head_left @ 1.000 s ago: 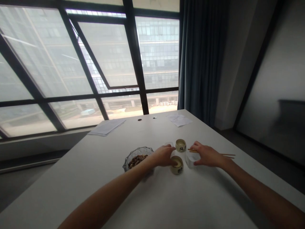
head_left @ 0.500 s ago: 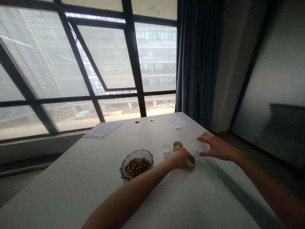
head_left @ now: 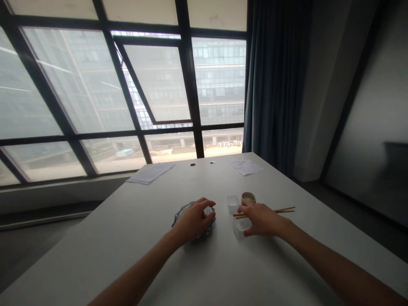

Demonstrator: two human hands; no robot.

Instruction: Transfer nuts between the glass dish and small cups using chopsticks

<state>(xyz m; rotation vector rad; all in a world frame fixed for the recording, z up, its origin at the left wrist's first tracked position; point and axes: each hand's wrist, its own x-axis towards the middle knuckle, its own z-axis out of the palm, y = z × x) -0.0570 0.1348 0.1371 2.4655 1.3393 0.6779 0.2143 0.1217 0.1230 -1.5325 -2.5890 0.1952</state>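
On the white table [head_left: 134, 221], one clear plastic box [head_left: 239, 229] and two thin brown wooden chopsticks [head_left: 285, 210], long axis crosswise, are gripped by the right hand [head_left: 262, 219]. One faceted glass bowl [head_left: 179, 213] is covered by the left hand [head_left: 194, 219], its grip indeterminable. Beyond: one second box [head_left: 233, 204], one olive round cup [head_left: 248, 196].

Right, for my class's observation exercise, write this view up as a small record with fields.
surface: white table
left hand: over the glass bowl
bowl contents: hidden by the hand
right hand: holds chopsticks, fingers at the near translucent container
beyond right hand: far translucent container, small round cup
far left: stacked papers
far right: creased paper
backdrop: window with tilted sash, dark blue curtain
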